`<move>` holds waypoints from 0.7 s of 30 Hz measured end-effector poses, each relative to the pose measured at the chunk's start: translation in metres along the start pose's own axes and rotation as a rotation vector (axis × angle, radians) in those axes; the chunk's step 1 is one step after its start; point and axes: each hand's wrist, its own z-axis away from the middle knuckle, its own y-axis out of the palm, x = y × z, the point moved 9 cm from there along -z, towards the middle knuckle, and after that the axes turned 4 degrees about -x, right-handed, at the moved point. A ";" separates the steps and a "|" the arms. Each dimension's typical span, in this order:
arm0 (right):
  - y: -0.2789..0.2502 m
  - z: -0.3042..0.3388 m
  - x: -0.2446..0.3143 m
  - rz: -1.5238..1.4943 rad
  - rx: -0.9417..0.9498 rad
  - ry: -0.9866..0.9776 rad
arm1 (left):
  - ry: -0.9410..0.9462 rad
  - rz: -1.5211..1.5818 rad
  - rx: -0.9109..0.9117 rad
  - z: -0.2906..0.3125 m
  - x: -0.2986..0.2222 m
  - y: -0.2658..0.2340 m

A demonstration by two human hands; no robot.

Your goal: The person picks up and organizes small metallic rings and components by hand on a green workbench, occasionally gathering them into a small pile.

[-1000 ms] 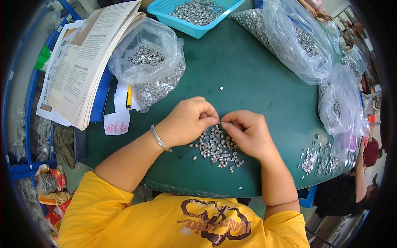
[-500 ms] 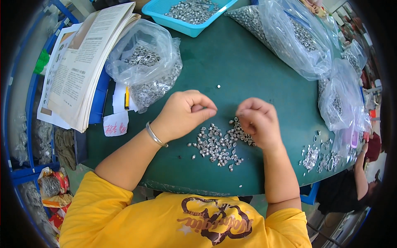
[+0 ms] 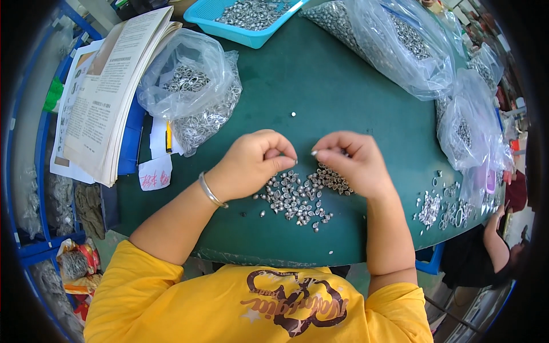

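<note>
Just above a loose pile of small silver oval metal pieces (image 3: 291, 197), both my hands face each other, a short gap between their fingertips. Thumb and forefinger of my left hand (image 3: 247, 163) are pinched together; a tiny glint shows at their tips, too small to name. My right hand (image 3: 359, 166) pinches a small silver metal piece (image 3: 314, 153) between thumb and forefinger. Its palm hides part of a second cluster of hollow oval pieces (image 3: 329, 178) beneath it. One round silver piece (image 3: 293, 114) lies alone on the green table (image 3: 320, 74) beyond my hands.
Clear plastic bags of metal parts stand at left (image 3: 206, 120) and far right (image 3: 400, 51). A blue basket (image 3: 257, 40) sits at the back. Papers (image 3: 103, 97) and a yellow marker (image 3: 168, 137) are left. Loose parts (image 3: 429, 208) lie right, near another person (image 3: 477, 257).
The right hand has shifted slightly left, and a silver piece now shows at its fingertips. The left hand keeps its pinch nearly in place. The whole view has shifted a little.
</note>
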 end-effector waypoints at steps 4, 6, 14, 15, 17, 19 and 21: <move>-0.010 -0.006 -0.008 -0.887 0.172 0.086 | -0.270 1.021 0.123 -0.002 0.016 0.007; -0.015 -0.006 -0.007 -0.526 0.114 0.035 | -0.294 1.094 0.081 -0.003 0.018 0.001; -0.006 0.000 0.009 0.468 -0.118 -0.220 | -0.265 1.041 0.007 -0.005 0.032 -0.004; -0.006 -0.001 0.004 0.367 -0.103 -0.127 | -0.264 1.029 0.010 -0.004 0.032 -0.004; -0.005 -0.003 -0.009 -0.148 0.025 0.024 | -0.265 1.031 0.019 -0.004 0.033 -0.004; -0.001 -0.001 -0.009 -0.771 0.179 0.139 | -0.272 1.024 0.029 -0.004 0.031 -0.002; 0.000 -0.003 -0.008 -0.998 0.215 0.127 | -0.292 1.011 0.038 -0.003 0.030 0.002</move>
